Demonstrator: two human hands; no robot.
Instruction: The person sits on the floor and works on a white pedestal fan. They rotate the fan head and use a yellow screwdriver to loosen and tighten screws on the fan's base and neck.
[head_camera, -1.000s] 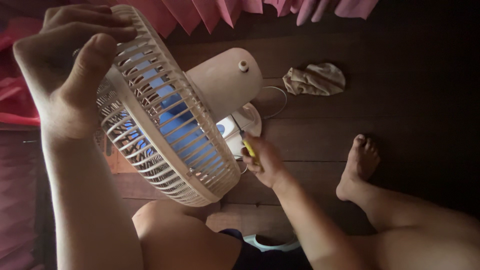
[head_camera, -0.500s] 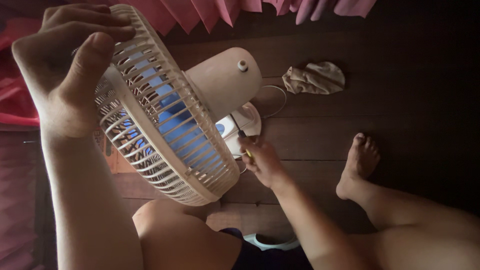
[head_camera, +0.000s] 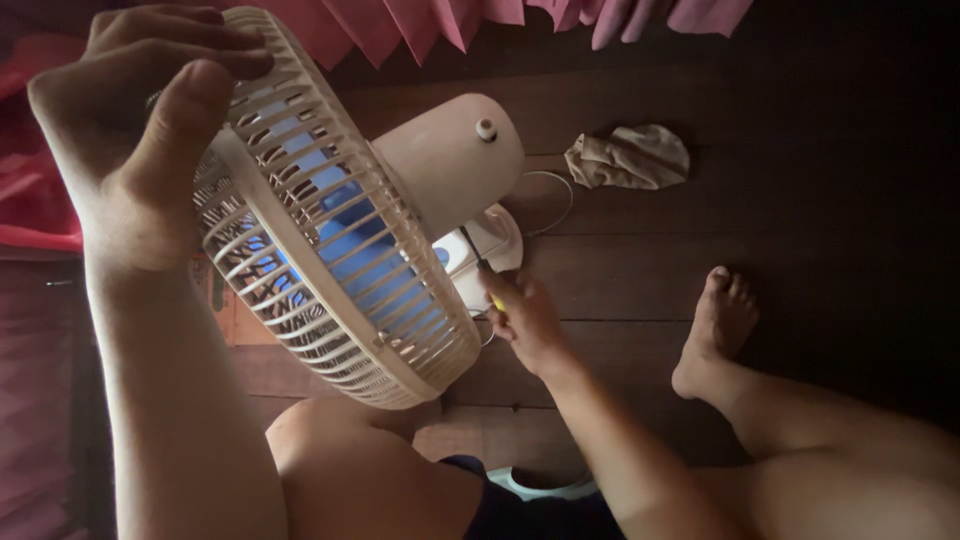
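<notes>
Now the left hand grips the fan grille's upper rim while the right hand, fisted on a screwdriver, points it up-left into the base behind the grille.

Dim, warm light – right side sinks into deep shadow; slight softness throughout.

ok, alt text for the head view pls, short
A person sitting on a wooden floor grips the cage rim of a beige table fan with the left hand, while the right hand holds a yellow-handled screwdriver to the fan's base. A crumpled cloth lies beyond.
</notes>
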